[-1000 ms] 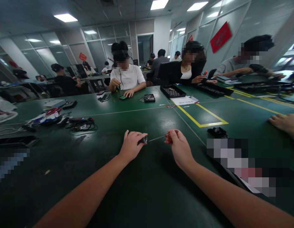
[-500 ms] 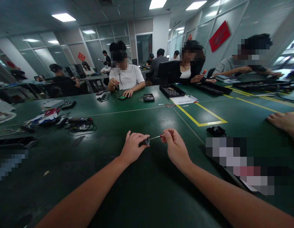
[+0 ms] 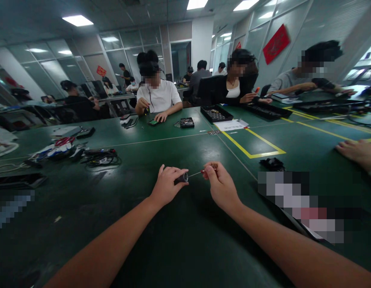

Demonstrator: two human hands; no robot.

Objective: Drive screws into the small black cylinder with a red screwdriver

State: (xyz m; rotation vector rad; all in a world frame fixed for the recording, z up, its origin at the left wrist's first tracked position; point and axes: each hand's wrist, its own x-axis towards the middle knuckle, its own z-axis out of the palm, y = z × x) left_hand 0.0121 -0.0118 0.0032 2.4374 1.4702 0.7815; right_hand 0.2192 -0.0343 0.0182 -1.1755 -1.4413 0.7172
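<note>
Left hand (image 3: 168, 187) closed around a small dark cylinder (image 3: 182, 177), metal end facing right, held just above the green table (image 3: 173, 248) near its middle. Right hand (image 3: 222, 187) pinches a thin screwdriver (image 3: 196, 173) by its red handle, tip touching the cylinder's open end. Both hands close together. Small black part (image 3: 272, 163) lies right of them, near the yellow tape (image 3: 254, 154). Cable bundle (image 3: 98, 157) to the left. Another person's hand (image 3: 356, 153) rests flat at far right.

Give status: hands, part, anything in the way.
Left hand shut on small black cylinder. Right hand shut on thin screwdriver, tip at the cylinder's end. Black object lies apart, right of the hands.
</note>
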